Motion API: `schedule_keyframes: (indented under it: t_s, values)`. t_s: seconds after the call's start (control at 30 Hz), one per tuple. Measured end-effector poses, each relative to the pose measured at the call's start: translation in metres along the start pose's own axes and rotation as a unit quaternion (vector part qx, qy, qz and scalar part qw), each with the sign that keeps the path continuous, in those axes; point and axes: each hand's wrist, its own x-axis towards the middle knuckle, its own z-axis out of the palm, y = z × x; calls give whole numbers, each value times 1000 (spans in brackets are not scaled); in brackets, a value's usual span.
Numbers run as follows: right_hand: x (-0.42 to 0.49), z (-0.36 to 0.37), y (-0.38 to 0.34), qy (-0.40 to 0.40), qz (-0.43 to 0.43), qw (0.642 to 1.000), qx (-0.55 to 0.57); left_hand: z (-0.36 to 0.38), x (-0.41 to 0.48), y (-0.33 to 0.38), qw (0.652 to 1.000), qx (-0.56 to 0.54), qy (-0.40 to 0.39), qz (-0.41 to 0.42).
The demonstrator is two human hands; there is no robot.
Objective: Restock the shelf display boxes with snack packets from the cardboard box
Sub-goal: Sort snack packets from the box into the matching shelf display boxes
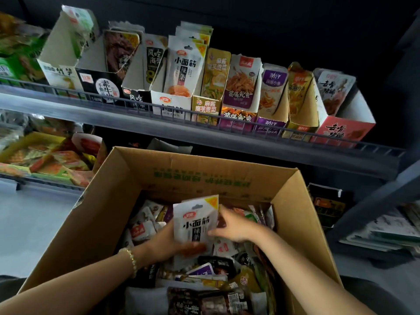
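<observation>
A big open cardboard box (118, 201) sits below the shelf, full of mixed snack packets. Over its middle I hold a white packet (195, 221) upright, black lettering facing me. My left hand (168, 239) grips its lower left part from behind. My right hand (229, 226) pinches its right edge. On the upper shelf stands a row of display boxes; the white display box (170, 103) near the middle holds packets of the same white kind (185, 69).
A wire rail (204, 117) runs along the front of the upper shelf. A lower shelf at left carries a yellow tray of small packets (45, 158). Dark shelf struts (375, 196) and stacked goods are at right. A bead bracelet (130, 260) is on my left wrist.
</observation>
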Motion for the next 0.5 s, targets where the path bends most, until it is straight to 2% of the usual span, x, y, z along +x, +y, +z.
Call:
schedule_keyframes:
  t_s: [0.1,0.27,0.5]
  values:
    - [7,14,11,-10,34,999,-17,6,1,-4,998,55,-5,20]
    - [-2,7,-3,22,-10,993,116,-7,3,0,995,71,57,49]
    - [-10,-31,-27,145,-48,953,261,-30,2,70,979,65,134,139]
